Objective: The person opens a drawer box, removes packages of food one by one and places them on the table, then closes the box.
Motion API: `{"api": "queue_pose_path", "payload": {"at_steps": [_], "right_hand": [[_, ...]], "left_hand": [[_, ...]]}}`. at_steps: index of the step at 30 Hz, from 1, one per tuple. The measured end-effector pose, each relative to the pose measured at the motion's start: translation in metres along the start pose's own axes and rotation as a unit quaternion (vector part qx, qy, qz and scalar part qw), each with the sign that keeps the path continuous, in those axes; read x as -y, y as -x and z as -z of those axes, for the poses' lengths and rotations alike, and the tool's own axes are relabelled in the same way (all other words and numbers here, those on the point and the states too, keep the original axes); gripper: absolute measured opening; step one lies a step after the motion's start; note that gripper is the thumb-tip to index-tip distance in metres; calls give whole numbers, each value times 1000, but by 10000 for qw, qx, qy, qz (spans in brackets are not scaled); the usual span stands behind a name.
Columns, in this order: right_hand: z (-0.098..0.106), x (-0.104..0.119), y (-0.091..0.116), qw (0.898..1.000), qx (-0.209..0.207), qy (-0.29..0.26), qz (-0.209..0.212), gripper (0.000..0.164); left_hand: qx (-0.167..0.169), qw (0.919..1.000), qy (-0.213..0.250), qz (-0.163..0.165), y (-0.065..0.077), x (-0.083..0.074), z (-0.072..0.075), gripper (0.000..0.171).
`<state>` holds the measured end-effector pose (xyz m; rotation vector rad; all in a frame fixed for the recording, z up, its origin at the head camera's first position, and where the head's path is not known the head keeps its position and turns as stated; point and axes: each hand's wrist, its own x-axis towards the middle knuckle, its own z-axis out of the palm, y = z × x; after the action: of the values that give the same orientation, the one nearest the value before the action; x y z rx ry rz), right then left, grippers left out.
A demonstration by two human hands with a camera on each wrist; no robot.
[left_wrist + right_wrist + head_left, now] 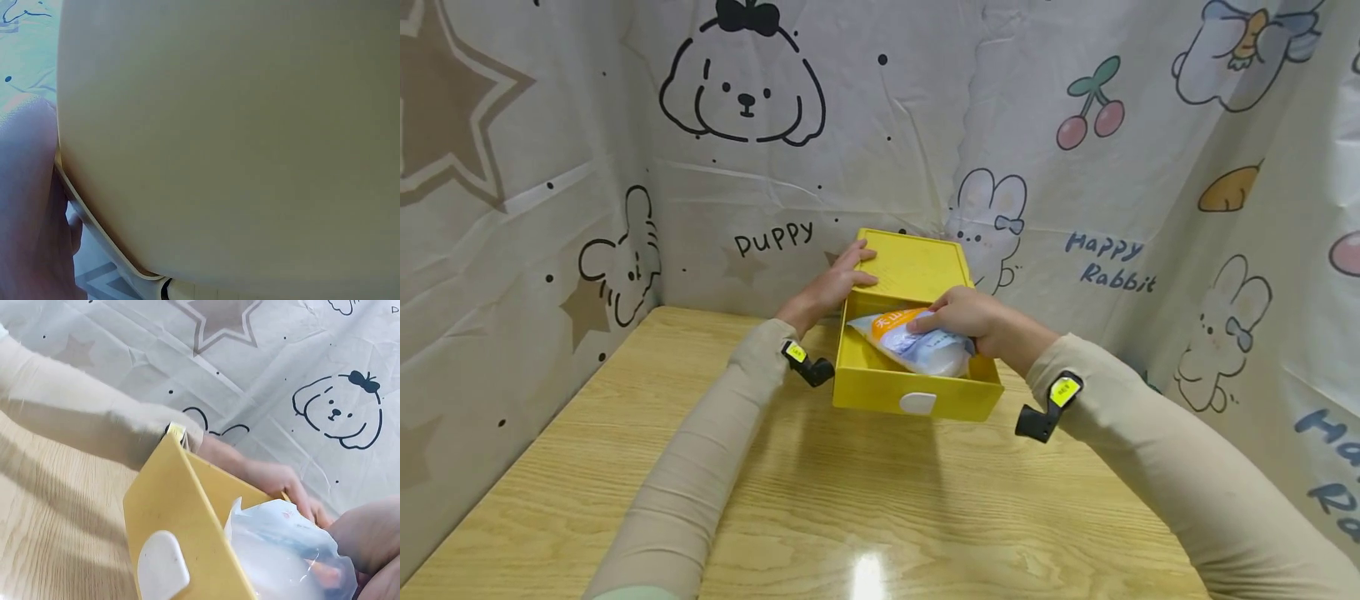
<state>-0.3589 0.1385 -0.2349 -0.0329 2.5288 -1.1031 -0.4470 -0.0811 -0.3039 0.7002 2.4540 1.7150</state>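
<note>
A yellow box (917,398) with a white tab on its front stands over the table, its hinged lid (917,260) raised at the back. My left hand (831,292) grips the lid's left edge, fingers laid over its inner face. The box's side wall (219,150) fills most of the left wrist view. Inside the box lies a plastic packet (925,350), white and pale blue with an orange label. My right hand (973,321) pinches the packet from above, the thumb on its label side. In the right wrist view the packet (281,544) sticks up beyond the front wall.
A light wooden table (820,500) spreads under the box, whose shadow falls toward the front. Behind and at both sides hangs a pale curtain (887,150) printed with cartoon animals and stars. Each wrist wears a small black camera mount (1048,407).
</note>
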Motion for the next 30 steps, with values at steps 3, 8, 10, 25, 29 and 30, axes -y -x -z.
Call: {"api": "queue_pose_path", "payload": {"at_steps": [3,8,10,25,29,30], "right_hand": [[2,1,1,9995,36,-320,-30,56],[6,2,5,9986,44,-532,-51,56],[8,2,6,9985,72,-540,-17,55],[43,8,52,9993,356,86,59,62],[53,5,62,9985,390,365,152,64],[56,5,64,9984,415,360,161,65]], "left_hand": [[-9,10000,-23,0,-1,-1,0,63],[13,10000,-68,-38,-3,0,0,64],[13,10000,-69,-41,-3,1,0,64],[-7,10000,-25,19,-2,2,-2,63],[-8,10000,0,1,-1,2,-1,63],[1,10000,0,-11,-1,3,-1,63]]}}
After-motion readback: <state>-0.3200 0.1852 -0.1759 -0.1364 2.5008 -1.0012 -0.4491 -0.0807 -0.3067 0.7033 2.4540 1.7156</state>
